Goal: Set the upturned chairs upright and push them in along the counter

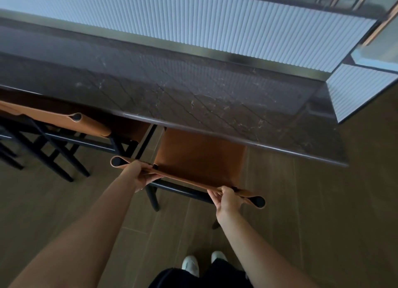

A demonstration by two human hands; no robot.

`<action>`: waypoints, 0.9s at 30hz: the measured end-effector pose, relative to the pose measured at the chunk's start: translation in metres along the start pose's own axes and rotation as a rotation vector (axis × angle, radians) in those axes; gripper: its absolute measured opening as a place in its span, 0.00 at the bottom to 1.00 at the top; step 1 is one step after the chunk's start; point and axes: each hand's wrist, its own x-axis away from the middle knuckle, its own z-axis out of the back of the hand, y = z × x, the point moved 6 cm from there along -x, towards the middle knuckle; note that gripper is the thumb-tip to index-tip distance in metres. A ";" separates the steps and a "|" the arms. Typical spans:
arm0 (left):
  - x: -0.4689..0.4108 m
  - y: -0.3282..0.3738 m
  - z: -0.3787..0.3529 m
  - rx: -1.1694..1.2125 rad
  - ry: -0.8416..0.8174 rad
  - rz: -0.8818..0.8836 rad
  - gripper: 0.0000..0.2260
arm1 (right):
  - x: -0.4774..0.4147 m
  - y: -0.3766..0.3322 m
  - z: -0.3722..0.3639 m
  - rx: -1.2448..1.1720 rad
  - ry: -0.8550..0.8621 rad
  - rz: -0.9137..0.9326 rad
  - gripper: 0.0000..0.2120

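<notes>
The tan leather chair with a black frame (200, 156) stands upright, its seat partly under the edge of the dark veined stone counter (215, 98). Its backrest strip spans both grips. The left hand (141, 175) curls round it near the left post, and the right hand (228, 199) pinches it near the right post. A second tan leather chair (53, 117) stands just beside it on the left, tucked under the counter.

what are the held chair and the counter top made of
chair: smooth tan leather or faux leather, looped round a matte black frame, wood or metal unclear. counter top: dark polished stone, likely marble, given pale veins and glossy reflections.
</notes>
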 end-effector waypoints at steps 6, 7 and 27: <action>0.003 -0.002 0.001 0.004 0.001 -0.007 0.04 | 0.008 -0.006 0.001 0.053 -0.119 -0.127 0.08; 0.005 -0.002 0.001 0.006 0.002 -0.003 0.03 | 0.008 -0.005 0.002 0.079 -0.128 -0.146 0.06; -0.037 0.014 -0.006 0.095 0.189 0.010 0.19 | -0.007 -0.022 -0.038 -0.050 0.129 -0.237 0.24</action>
